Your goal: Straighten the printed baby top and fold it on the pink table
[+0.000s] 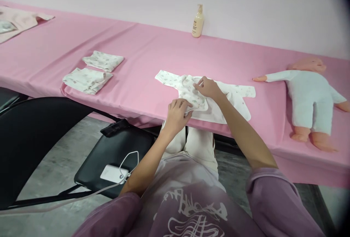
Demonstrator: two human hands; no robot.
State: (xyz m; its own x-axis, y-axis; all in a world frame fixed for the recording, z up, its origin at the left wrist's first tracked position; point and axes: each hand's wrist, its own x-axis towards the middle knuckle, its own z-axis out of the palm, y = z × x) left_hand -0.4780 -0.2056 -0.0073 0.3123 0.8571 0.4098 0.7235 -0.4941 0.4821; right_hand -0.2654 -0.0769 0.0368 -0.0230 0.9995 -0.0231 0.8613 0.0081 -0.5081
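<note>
A small white baby shirt (232, 100) with a fine print lies spread on the pink-covered table, its sleeves stretched out to both sides. One printed front panel is folded over toward the left. My left hand (178, 116) is closed at the lower left edge of that panel, fingers over the cloth and thumb near its hem. Higher up, my right hand (208, 86) has its fingers bent and pinched on the cloth near the middle of the shirt, partly covering the neck area.
Two folded printed garments, a farther one (103, 61) and a nearer one (86, 81), lie to the left. A pump bottle (198, 22) stands by the wall. At right lies a baby doll (311, 96). A black chair (109, 156) holds a phone (115, 127) and a white power bank (113, 173).
</note>
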